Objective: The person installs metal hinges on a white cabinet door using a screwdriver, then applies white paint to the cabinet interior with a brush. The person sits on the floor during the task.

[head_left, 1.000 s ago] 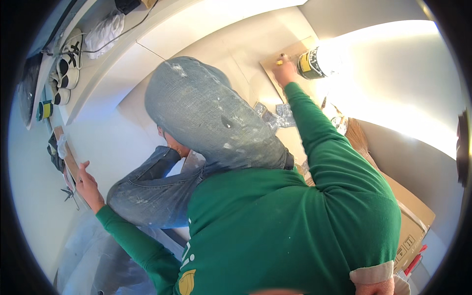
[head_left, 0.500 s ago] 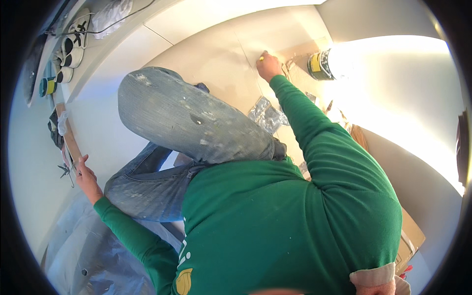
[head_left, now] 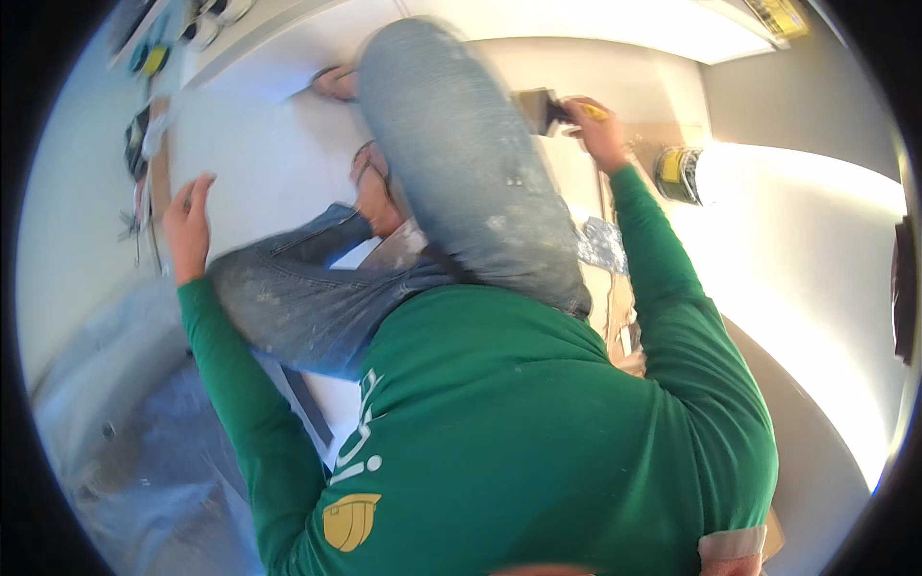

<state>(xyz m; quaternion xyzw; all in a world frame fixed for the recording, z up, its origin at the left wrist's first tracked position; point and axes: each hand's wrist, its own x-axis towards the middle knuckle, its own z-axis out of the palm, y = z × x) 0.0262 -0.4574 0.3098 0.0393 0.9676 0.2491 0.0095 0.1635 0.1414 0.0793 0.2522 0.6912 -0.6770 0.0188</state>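
Observation:
My right hand (head_left: 603, 136) is closed round the yellow-and-black handle of a wide putty knife (head_left: 534, 109). Its broad blade points left, just beyond my raised knee, and looks greyish tan and slightly blurred. Off to the left, my left hand (head_left: 189, 228) is held up with fingers apart and nothing in it. It hovers beside my bent leg, near a long brown strip of board (head_left: 159, 163). A dark bucket with a yellow label (head_left: 678, 175) stands to the right of my right hand. Crumpled clear plastic (head_left: 602, 246) lies below that hand, next to my thigh.
A brightly lit wall (head_left: 797, 259) curves along the right. Grey plastic sheeting (head_left: 163, 451) spreads over the lower left. Shoes (head_left: 204, 29) and a small yellow-and-dark tub (head_left: 152, 60) are at the upper left. My sandalled feet (head_left: 373, 182) rest on the floor between.
My right hand has moved right and turned, bringing the putty knife's blade into view. My left hand has risen off my leg's side. My raised knee has swung right, revealing my feet.

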